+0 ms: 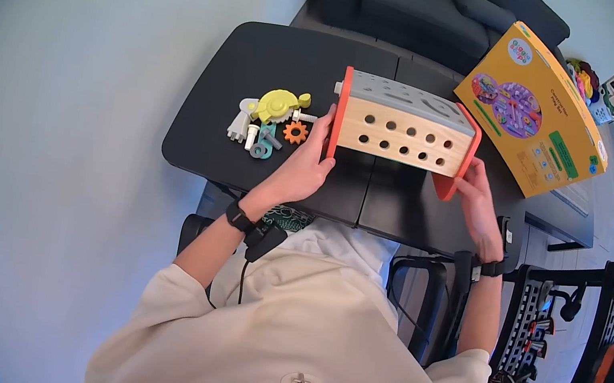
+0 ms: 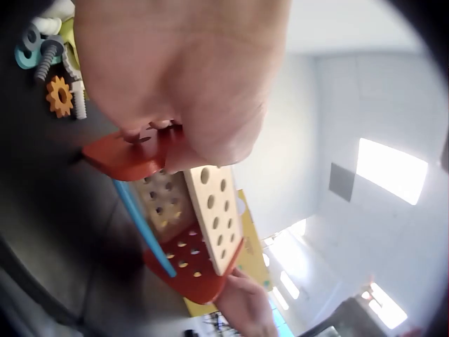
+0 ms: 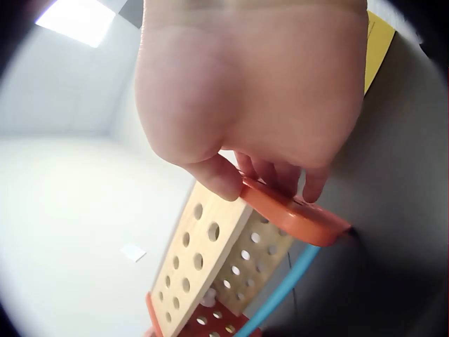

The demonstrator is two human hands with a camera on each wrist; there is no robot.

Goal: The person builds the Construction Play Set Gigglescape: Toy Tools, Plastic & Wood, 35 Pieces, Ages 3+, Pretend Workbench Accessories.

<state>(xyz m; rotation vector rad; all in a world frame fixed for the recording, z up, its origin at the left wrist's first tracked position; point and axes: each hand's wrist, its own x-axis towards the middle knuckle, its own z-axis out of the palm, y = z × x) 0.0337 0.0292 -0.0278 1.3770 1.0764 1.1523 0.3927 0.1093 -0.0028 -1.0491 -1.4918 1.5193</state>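
A wooden toy workbench (image 1: 412, 134) with red end panels, a grey slotted top and rows of round holes along its pale side is tilted over the black table. My left hand (image 1: 301, 170) grips the left red end panel (image 2: 125, 158), its thumb on the near side and its other fingers mostly behind the panel. On the right, my right hand (image 1: 478, 204) holds the other red panel (image 3: 291, 214) between thumb and fingers. Both wrist views show the hollow underside, with a blue rod (image 2: 144, 228) running between the panels.
Left of the workbench on the table (image 1: 265, 51) lie a yellow-green toy piece (image 1: 277, 105), an orange gear (image 1: 296, 133), a white piece (image 1: 242, 120) and several toy bolts and nuts. A large yellow box (image 1: 528, 107) stands at the right. Behind is a dark sofa (image 1: 426, 13).
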